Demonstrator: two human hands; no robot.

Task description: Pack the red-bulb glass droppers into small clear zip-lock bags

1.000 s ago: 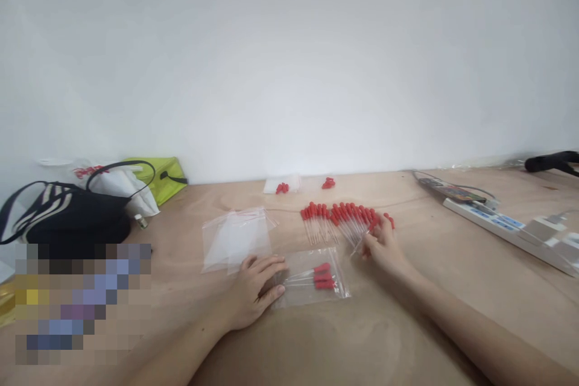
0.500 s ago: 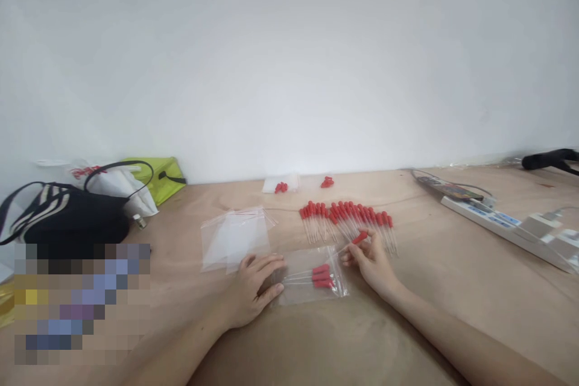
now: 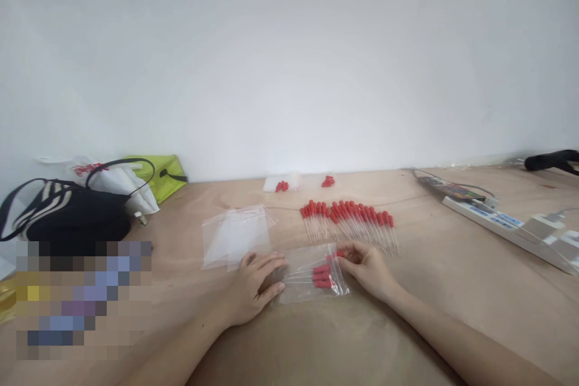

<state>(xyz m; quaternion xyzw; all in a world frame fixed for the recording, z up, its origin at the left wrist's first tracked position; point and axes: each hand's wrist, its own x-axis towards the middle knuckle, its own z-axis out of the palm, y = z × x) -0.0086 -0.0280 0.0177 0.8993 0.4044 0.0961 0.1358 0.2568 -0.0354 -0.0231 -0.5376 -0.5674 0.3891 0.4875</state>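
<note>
A clear zip bag (image 3: 301,295) lies flat on the table with several red-bulbed glass droppers (image 3: 322,276) inside, their thin stems toward the left. My left hand (image 3: 256,286) rests on the bag's left end, fingers stretched and thumb apart. At the bag's mouth on the right, my right hand (image 3: 366,268) is closed on one dropper (image 3: 339,253) by its red bulb; its stem reaches into the bag. Beyond my right hand, two groups of droppers (image 3: 362,220) lie side by side, bulbs away from me.
Flat zip bags (image 3: 239,235) lie left of centre. Near the wall are small piles of red bulbs (image 3: 282,186). A power strip (image 3: 493,217) with a phone (image 3: 452,189) is on the right; a black bag (image 3: 76,217) and a yellow-green bag (image 3: 167,178) stand on the left.
My right hand has moved left, and the dropper in it has slid further into the bag's mouth. The left hand has stayed in place.
</note>
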